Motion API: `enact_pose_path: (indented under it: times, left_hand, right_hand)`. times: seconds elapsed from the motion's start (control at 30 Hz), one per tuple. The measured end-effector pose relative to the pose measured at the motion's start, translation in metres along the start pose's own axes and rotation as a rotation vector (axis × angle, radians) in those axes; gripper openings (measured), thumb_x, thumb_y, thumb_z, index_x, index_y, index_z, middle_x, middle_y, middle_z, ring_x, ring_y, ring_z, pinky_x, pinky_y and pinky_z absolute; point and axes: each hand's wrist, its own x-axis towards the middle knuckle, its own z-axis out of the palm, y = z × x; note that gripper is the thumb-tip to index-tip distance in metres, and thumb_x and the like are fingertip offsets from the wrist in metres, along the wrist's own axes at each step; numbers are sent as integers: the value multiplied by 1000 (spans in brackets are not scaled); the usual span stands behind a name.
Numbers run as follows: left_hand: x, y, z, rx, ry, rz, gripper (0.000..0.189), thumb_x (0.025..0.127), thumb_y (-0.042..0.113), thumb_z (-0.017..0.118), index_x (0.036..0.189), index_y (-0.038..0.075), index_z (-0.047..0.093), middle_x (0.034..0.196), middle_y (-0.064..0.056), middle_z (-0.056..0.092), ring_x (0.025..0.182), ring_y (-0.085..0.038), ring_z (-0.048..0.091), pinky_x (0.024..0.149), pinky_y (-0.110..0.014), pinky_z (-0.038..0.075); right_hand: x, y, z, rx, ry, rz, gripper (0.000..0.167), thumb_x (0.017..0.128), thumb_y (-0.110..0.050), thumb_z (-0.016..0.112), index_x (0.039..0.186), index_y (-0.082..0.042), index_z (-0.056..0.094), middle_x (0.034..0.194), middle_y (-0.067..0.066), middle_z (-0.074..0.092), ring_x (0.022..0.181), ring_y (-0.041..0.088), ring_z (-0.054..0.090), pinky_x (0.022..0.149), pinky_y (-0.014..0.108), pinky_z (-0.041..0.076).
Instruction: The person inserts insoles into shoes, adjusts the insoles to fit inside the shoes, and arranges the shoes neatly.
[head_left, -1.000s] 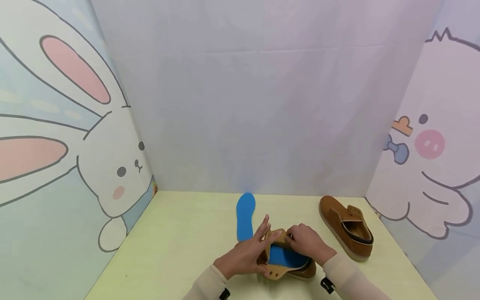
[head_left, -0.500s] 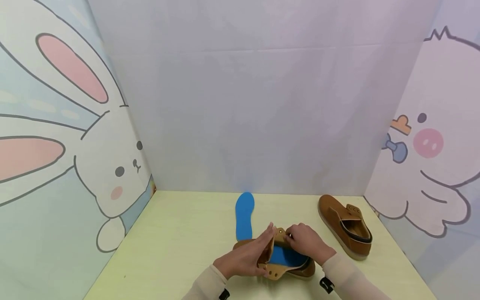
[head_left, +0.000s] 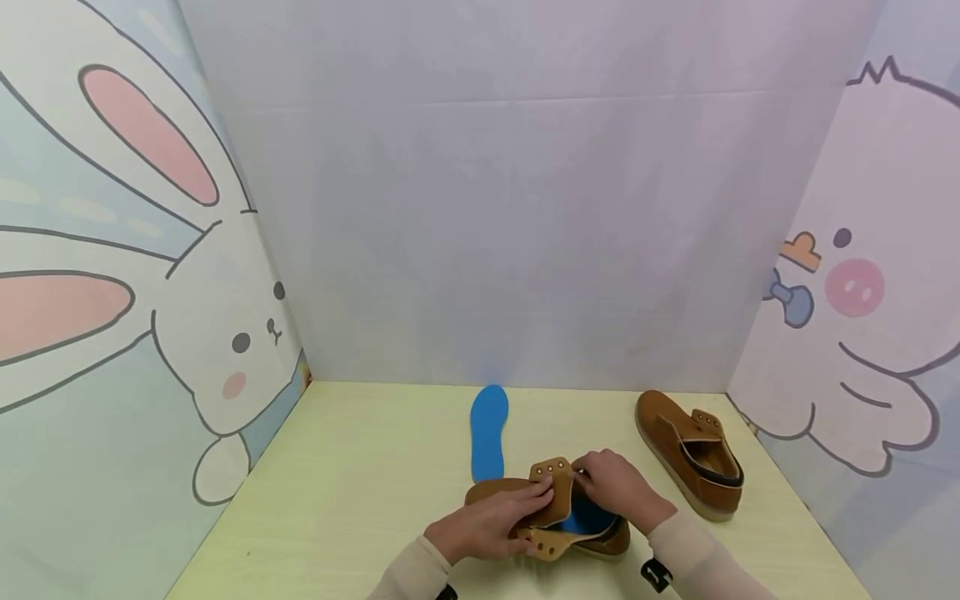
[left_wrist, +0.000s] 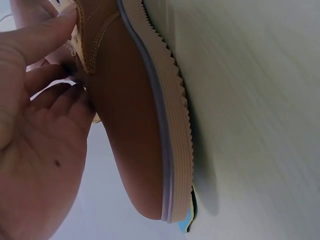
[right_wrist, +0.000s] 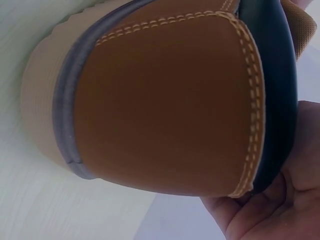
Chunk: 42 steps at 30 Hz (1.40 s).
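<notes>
Tongue (head_left: 558, 507) lowered under left fingers (head_left: 534, 492), two shoes (head_left: 491, 489) (head_left: 670, 429), two insoles (head_left: 489, 433) (head_left: 588, 518)

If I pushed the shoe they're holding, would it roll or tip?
Probably not: the shoe sits upright on a thick, long sole. The sole's ridged edge suggests it might grip rather than slide. The near flap is folded outward, so that bit may flop.

A smooth greyish-white back wall (head_left: 480, 233) with a thin horizontal crease, faintly lilac toward the right, meets a pale yellow-green flat tabletop (head_left: 360, 467). The pale blue left side wall (head_left: 90, 483) bears a large white cartoon rabbit (head_left: 195, 367) with pink inner ears; the right side wall (head_left: 817, 517) bears a white cartoon figure (head_left: 892, 200) with a pink cheek. The light is soft.
</notes>
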Motion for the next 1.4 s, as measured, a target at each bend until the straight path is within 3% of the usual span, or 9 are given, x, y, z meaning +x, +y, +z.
enact_pose_path:
  times: [0.37,0.6,0.7,0.83,0.97,1.1,1.17,1.27,1.4]
  left_hand:
    - [3,-1,0,2,-45,8,64,106,29,56,162,15,27,167,2,20,148,-20,30,113,-31,37]
    - [2,-7,6,-33,-48,-29,77,101,46,62,163,22,24,166,5,20,148,-24,31,113,-36,38]
    - [0,-9,10,25,14,-12,86,92,54,70,161,22,30,164,5,27,146,-20,35,110,-34,41]
    - [2,-11,10,140,197,51,79,87,53,77,153,19,48,153,5,44,138,-15,43,106,-28,44]
    - [6,-14,5,147,297,38,88,81,49,84,155,22,43,155,2,40,140,-18,39,102,-29,48]
    - [13,-19,2,89,237,-83,112,79,59,81,164,21,19,166,1,21,148,-22,31,106,-35,46]
    - [17,-23,2,16,192,-136,117,78,62,80,165,22,13,166,2,23,144,-20,38,104,-34,47]
    - [22,-28,3,-120,132,-177,116,78,60,81,165,21,15,159,5,35,131,-11,51,95,-28,51]
    - [26,-32,3,-239,94,-176,103,79,53,85,159,18,31,143,9,50,113,-2,56,86,-24,52]
  right_hand:
    - [-2,5,-5,71,-26,-45,27,100,-13,65,74,-16,67,59,-12,46,53,3,41,54,26,38]
    - [-11,-3,-7,89,-23,68,11,98,-18,68,93,-15,78,77,-7,68,64,4,57,58,30,49]
    - [-15,-8,-6,68,20,164,9,96,-23,71,93,-16,76,74,-9,64,61,5,55,55,30,48]
    - [-21,-15,-8,46,65,285,27,97,-30,70,74,-19,66,60,-7,51,52,10,46,49,30,40]
    - [-23,-25,-12,103,31,308,44,101,-43,62,64,-18,64,52,-5,45,49,12,44,48,29,33]
    - [-21,-33,-8,172,-13,258,55,100,-55,56,61,-18,64,48,-8,39,44,10,38,46,26,28]
    - [-20,-35,-6,198,-21,231,56,100,-56,55,58,-19,60,47,-9,35,43,8,34,45,25,26]
    - [-18,-36,-2,230,-19,180,52,101,-51,58,58,-21,57,48,-11,32,43,6,30,45,23,26]
    - [-18,-34,0,246,-2,120,42,100,-39,65,62,-22,59,51,-12,37,45,5,33,46,23,29]
